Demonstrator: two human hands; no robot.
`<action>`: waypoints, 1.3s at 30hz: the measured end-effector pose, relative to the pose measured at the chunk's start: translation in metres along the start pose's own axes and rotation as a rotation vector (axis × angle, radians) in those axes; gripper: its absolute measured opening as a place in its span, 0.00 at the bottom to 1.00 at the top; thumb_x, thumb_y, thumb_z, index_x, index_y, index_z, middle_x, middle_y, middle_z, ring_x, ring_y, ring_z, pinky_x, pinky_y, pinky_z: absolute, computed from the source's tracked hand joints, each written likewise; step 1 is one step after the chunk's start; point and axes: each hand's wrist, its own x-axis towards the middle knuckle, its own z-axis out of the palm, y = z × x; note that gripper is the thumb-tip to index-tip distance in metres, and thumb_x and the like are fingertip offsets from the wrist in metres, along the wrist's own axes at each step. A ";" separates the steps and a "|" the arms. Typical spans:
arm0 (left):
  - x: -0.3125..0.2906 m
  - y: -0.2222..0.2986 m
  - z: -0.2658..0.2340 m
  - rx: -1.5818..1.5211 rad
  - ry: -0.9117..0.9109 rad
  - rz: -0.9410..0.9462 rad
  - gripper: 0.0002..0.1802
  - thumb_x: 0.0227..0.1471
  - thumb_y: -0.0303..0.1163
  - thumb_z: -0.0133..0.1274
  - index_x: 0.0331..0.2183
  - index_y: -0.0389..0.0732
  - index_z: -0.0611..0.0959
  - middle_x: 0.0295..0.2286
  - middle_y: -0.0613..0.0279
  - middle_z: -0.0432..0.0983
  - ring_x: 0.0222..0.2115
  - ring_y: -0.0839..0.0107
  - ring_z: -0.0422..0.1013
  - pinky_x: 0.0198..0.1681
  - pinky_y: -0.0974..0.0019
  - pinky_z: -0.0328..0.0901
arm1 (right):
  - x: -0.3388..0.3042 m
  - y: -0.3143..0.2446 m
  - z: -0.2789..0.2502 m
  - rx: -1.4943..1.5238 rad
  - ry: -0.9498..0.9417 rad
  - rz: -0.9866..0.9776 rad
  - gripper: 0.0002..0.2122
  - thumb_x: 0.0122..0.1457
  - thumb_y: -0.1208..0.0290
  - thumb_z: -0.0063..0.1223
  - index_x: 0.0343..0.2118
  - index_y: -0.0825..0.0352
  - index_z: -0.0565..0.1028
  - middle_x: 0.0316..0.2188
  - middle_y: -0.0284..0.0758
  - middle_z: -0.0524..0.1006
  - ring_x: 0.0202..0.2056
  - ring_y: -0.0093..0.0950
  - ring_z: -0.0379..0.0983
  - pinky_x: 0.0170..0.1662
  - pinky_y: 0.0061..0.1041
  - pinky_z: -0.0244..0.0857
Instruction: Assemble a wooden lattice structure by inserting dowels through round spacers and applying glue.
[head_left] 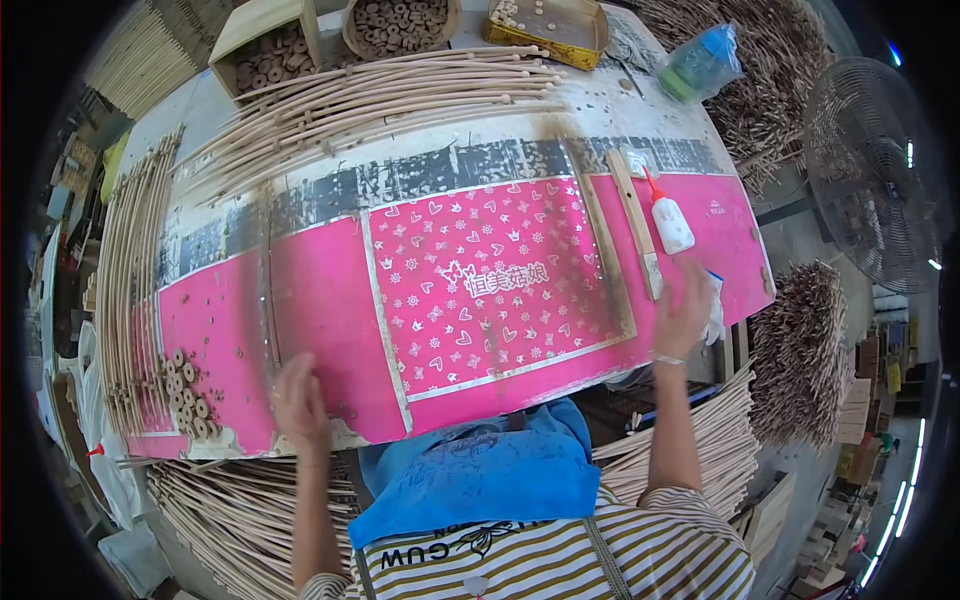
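Note:
My left hand [301, 402] is over the pink sheet [330, 270] near the table's front edge. Its fingers point forward, slightly parted, and nothing shows in them. A thin strip [268, 290] runs away from those fingertips. On the right, my right hand [683, 318] hovers with its fingers spread, a little blurred. Just beyond it lies a white glue bottle [673, 226] with a red nozzle, beside a flat wooden slat [632, 215]. Wooden rings [188, 398] lie piled left of my left hand.
Long dowels [135, 300] lie along the left side, and knobbed rods [390, 90] across the back. A ring box [270, 45], a round bowl [400, 25] and a yellow tray [560, 35] line the far edge. Stick bundles [800, 350] and a fan [870, 170] stand at right.

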 end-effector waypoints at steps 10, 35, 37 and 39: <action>-0.035 0.042 0.016 0.034 0.002 -0.023 0.15 0.60 0.22 0.52 0.47 0.36 0.86 0.44 0.51 0.81 0.45 0.52 0.75 0.51 0.53 0.66 | -0.037 0.157 0.014 0.171 -0.023 0.512 0.09 0.62 0.73 0.61 0.42 0.70 0.80 0.35 0.43 0.78 0.38 0.38 0.78 0.40 0.39 0.69; -0.026 0.054 0.021 0.165 -0.091 -0.046 0.19 0.55 0.22 0.52 0.47 0.39 0.87 0.43 0.55 0.79 0.45 0.54 0.73 0.52 0.52 0.64 | 0.128 -0.006 0.266 -0.005 -0.264 -0.461 0.06 0.61 0.71 0.54 0.36 0.62 0.82 0.42 0.33 0.77 0.50 0.37 0.70 0.55 0.37 0.67; -0.028 0.053 0.016 0.188 -0.072 -0.051 0.18 0.55 0.23 0.53 0.47 0.40 0.87 0.43 0.56 0.79 0.45 0.55 0.73 0.51 0.53 0.65 | 0.099 -0.001 0.226 0.090 -0.332 -0.523 0.06 0.63 0.71 0.53 0.37 0.63 0.80 0.41 0.36 0.76 0.49 0.39 0.71 0.52 0.39 0.68; -0.028 0.052 0.014 0.173 -0.053 -0.041 0.18 0.55 0.24 0.54 0.47 0.42 0.88 0.43 0.57 0.79 0.45 0.56 0.73 0.51 0.54 0.65 | 0.067 -0.006 0.174 0.258 -0.464 -0.293 0.06 0.65 0.72 0.51 0.39 0.66 0.78 0.40 0.41 0.76 0.46 0.44 0.72 0.49 0.42 0.68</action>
